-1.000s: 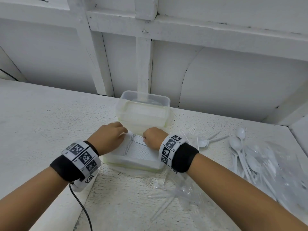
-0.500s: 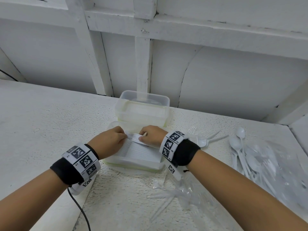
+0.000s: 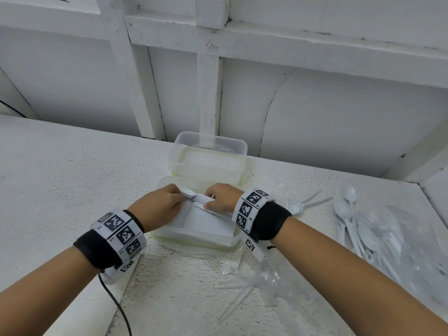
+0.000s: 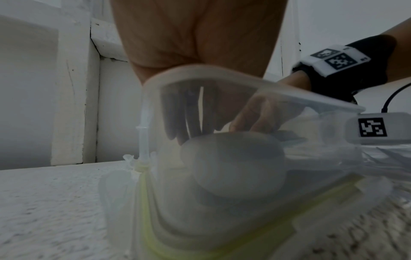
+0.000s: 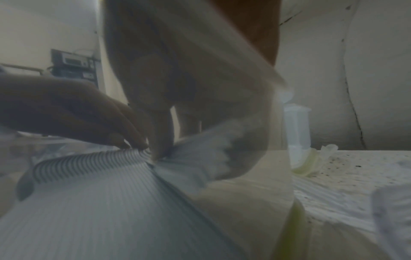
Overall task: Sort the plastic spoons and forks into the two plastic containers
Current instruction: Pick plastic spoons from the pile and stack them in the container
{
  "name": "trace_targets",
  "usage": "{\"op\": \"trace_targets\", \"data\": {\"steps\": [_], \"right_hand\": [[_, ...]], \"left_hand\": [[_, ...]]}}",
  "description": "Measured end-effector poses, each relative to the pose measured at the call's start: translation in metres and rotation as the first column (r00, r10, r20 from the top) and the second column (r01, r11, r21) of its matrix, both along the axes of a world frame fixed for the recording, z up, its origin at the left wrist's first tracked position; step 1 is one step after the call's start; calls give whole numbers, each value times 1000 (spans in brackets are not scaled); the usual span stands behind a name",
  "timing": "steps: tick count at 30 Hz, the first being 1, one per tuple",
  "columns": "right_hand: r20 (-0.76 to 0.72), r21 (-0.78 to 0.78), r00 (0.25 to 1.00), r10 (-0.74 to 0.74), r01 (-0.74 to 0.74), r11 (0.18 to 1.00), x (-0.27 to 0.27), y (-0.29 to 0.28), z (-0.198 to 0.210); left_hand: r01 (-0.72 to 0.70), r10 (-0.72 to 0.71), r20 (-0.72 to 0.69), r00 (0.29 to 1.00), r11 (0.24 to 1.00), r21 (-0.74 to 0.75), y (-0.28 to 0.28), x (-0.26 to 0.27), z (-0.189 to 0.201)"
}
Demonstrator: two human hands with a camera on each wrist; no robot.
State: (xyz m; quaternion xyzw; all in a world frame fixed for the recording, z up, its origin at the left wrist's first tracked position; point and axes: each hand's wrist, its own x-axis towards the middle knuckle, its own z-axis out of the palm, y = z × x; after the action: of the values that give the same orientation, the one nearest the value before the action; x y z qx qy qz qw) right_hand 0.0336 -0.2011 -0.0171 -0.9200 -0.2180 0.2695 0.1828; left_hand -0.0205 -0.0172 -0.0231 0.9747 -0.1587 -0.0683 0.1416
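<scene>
Near container [image 3: 194, 241] sits on the desk [image 3: 60, 190] toward its back edge, packed with a row of nested white spoons [image 3: 206, 221]. Second container [image 3: 209, 156] stands touching just behind it, against the wall. Left hand [image 3: 157, 207]: fingers curled onto the bowl end of the spoon row. Right hand [image 3: 220, 198]: fingers and thumb curled down on the same row from the other side. Loose forks [image 3: 298, 195] and more spoons [image 3: 349, 221] lie toward the right edge, partly on a clear plastic bag [image 3: 412, 251].
</scene>
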Motion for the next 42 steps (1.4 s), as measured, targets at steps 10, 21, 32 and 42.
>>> {"op": "trace_targets", "data": {"steps": [10, 21, 32, 42], "right_hand": [[-6, -16, 1000, -9, 9, 1000, 3, 2, -5], [90, -105, 995, 46, -36, 994, 4, 7, -5], [29, -40, 1000, 2, -1, 999, 4, 5, -8], [81, -37, 995, 55, -52, 998, 0, 5, -7]], "left_hand": [[34, -33, 23, 999, 999, -16, -1, -2, 2], [38, -37, 24, 999, 997, -71, 0, -5, 3], [66, -66, 37, 997, 998, -6, 3, -2, 0], [-53, 76, 177, 981, 990, -127, 11, 3, 4]]}}
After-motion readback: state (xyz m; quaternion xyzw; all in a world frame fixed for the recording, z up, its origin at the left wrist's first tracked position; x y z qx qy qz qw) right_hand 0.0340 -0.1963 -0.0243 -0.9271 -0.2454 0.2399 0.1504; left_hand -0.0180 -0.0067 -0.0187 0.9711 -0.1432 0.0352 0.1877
